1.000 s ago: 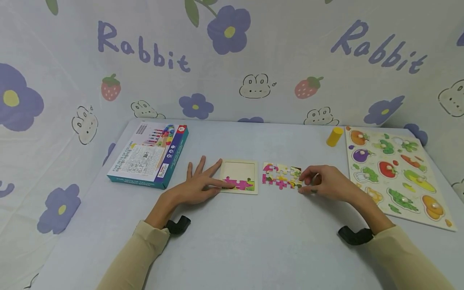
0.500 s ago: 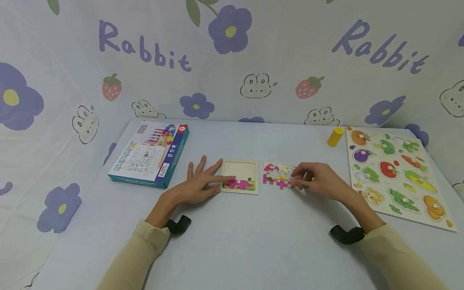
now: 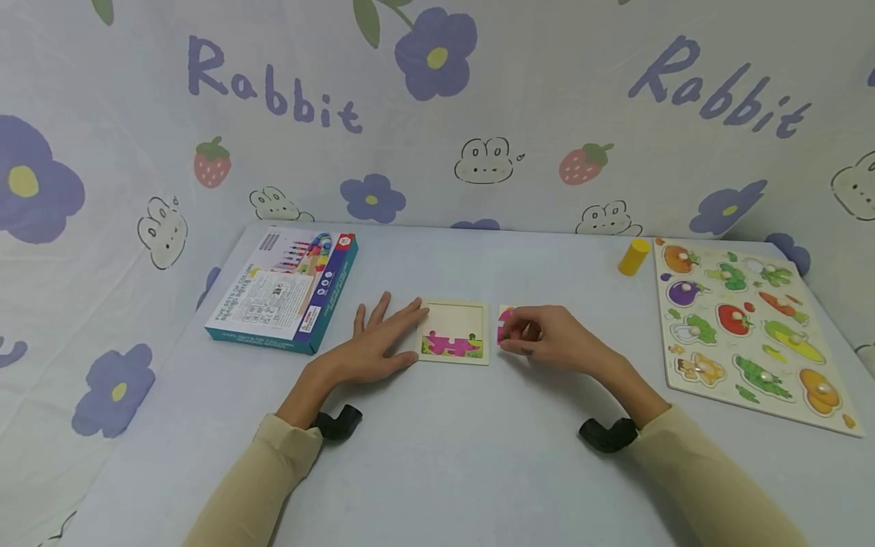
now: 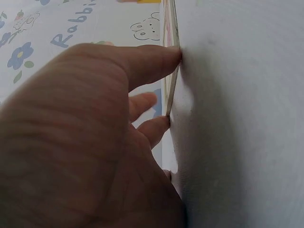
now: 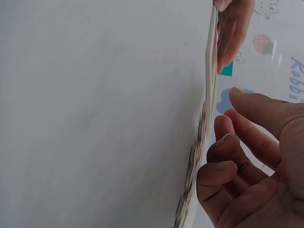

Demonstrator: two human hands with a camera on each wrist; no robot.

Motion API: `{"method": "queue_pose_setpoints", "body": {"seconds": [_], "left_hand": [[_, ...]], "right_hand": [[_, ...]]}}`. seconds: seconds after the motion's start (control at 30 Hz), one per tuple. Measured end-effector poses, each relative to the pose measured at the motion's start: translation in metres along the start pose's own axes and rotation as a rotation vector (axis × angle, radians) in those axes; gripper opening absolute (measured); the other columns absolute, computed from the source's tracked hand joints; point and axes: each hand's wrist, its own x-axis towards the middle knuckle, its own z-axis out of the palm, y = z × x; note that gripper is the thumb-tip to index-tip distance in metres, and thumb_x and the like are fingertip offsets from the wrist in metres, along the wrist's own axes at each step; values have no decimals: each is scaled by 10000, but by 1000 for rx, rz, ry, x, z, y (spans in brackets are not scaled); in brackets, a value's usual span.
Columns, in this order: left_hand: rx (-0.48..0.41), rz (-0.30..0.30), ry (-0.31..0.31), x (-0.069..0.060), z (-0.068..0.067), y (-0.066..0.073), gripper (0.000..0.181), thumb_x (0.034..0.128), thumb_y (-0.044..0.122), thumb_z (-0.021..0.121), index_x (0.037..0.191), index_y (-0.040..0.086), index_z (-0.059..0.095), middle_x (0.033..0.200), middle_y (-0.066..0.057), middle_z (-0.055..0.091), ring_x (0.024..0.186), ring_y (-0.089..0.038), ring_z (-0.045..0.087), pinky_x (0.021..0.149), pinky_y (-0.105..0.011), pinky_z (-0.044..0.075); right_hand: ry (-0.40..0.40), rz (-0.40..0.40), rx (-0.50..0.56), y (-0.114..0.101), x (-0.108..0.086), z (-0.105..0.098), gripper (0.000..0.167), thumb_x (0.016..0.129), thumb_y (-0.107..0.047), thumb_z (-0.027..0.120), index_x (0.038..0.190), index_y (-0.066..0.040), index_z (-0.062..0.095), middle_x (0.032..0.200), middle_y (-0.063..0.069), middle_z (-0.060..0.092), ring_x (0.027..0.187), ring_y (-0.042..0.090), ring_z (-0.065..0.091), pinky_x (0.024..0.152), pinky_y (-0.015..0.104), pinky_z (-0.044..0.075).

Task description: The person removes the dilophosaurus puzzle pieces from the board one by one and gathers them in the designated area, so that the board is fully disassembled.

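In the head view, a small square wooden puzzle tray (image 3: 455, 362) has pink and green jigsaw pieces (image 3: 451, 346) along its bottom row; its upper part is bare. My left hand (image 3: 365, 351) lies spread at its left side, thumb and a fingertip touching the tray's edge, as the left wrist view also shows. Loose jigsaw pieces (image 3: 504, 313) lie just right of the tray, mostly hidden beneath my right hand (image 3: 554, 338). That hand hovers over them, fingers loosely bent. In the right wrist view, thumb and forefinger stand apart with no piece seen between them.
A boxed toy set (image 3: 280, 292) lies at the back left. Toward the back right stands a yellow cylinder (image 3: 634, 257). Beside it, a large vegetable peg puzzle board (image 3: 752, 334) reaches along the right side of the table.
My right hand has moved left across the loose pieces, covering most of them. My left forefinger has lifted off the pieces in the tray and shifted up to its left rim.
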Motion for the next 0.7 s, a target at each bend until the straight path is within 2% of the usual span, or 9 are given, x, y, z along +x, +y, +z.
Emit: {"method": "queue_pose_setpoints", "body": {"seconds": [0.23, 0.47, 0.7], "left_hand": [[18, -18, 7, 3, 1, -3, 730, 1051, 374, 584, 1688, 194, 276, 1818, -9, 97, 1669, -404, -158, 1273, -704, -193], [13, -11, 9, 2, 1, -3, 713, 1053, 382, 585, 1681, 195, 302, 1818, -6, 99, 1669, -407, -155, 1270, -712, -188], [7, -11, 10, 2, 1, -2, 705, 1058, 382, 589, 1679, 203, 308, 1817, 6, 102, 1670, -405, -152, 1270, -715, -184]], "right_hand": [[-32, -52, -7, -19, 22, 14, 131, 966, -185, 780, 1064, -102, 751, 838, 16, 666, 708, 123, 541, 621, 227, 441], [-61, -76, 1, -38, 40, 24, 134, 979, -124, 743, 1105, -81, 766, 883, 36, 725, 701, 114, 575, 622, 223, 468], [-121, -92, -11, -45, 52, 30, 228, 985, -105, 724, 1206, -66, 761, 952, 47, 728, 712, 101, 568, 633, 215, 478]]}}
